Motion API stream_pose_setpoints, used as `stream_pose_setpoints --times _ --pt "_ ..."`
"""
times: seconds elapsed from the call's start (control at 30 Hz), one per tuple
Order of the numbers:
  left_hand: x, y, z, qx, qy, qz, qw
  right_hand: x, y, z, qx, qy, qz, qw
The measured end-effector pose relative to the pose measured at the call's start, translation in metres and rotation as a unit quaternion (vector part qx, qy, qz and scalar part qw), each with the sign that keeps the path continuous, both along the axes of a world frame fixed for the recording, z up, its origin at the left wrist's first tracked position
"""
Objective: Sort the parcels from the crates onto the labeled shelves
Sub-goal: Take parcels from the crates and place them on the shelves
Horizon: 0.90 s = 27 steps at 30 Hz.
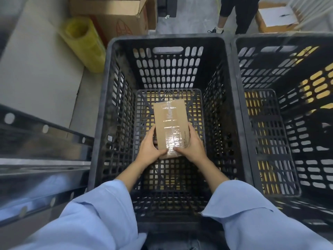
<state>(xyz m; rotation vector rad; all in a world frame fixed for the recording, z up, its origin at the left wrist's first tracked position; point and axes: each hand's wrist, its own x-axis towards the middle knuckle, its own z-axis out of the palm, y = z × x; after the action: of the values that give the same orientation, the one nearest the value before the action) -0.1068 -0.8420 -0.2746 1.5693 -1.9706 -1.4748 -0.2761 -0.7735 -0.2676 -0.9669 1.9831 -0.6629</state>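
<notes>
A small brown cardboard parcel (171, 123), sealed with clear tape, is deep inside a black slatted crate (108, 98), just over its grid floor. My left hand (150, 147) grips the parcel's left side, thumb across the near end. My right hand (191, 147) grips its right side, thumb also on the near end. Both arms in light blue sleeves reach down into the crate. I see no other parcel in this crate.
A second black crate (288, 105) stands right beside it on the right. Metal shelf rails (45, 159) run along the left. Beyond are a yellow film roll (84, 42), cardboard boxes (115, 17) and a standing person's legs (237, 15).
</notes>
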Motion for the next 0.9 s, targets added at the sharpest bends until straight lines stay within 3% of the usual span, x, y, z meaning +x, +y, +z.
stream_pose_setpoints --times 0.2,0.53,0.9 --pt "-0.015 -0.024 0.029 -0.047 0.051 0.032 0.997 -0.012 -0.024 0.033 -0.087 0.011 -0.034 0.996" --pt "-0.013 -0.059 0.099 -0.103 0.112 0.004 0.988 -0.027 -0.047 0.098 -0.187 0.046 -0.058 0.979" --pt "0.013 -0.033 0.156 -0.187 0.088 0.091 0.974 -0.008 -0.056 0.150 -0.228 0.021 0.053 0.972"
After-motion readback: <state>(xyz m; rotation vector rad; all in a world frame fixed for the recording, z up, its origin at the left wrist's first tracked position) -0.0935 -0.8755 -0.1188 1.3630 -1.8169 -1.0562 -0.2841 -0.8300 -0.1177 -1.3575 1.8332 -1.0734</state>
